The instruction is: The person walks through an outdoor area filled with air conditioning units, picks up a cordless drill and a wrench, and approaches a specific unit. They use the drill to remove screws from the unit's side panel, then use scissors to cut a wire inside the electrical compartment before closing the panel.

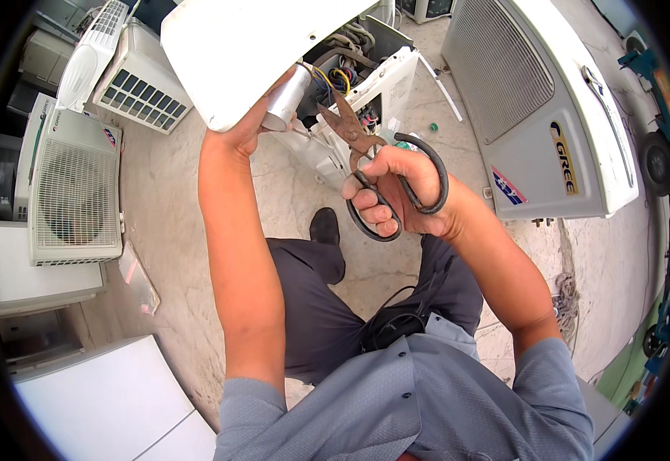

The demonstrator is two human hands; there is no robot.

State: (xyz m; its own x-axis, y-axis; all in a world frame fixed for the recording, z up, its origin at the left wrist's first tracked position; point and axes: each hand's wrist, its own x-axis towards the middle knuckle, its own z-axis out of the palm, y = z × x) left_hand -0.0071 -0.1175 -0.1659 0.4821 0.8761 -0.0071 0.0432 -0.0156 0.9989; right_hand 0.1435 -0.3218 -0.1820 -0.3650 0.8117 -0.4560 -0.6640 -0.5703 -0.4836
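Note:
My right hand grips a pair of shears with rusty blades and black loop handles. The blades part slightly and point up and left, toward wires of an opened air conditioner outdoor unit. My left hand is closed around a silver cylindrical capacitor, partly under the corner of a white metal panel; some of its fingers are hidden. Wires in yellow, blue and dark colours run from near the capacitor into the unit. Whether the left hand also bears the panel, I cannot tell.
A large outdoor unit stands at the right. Several units, among them one with a round fan grille, line the left side. A white cabinet is at lower left. A green cap lies on the floor.

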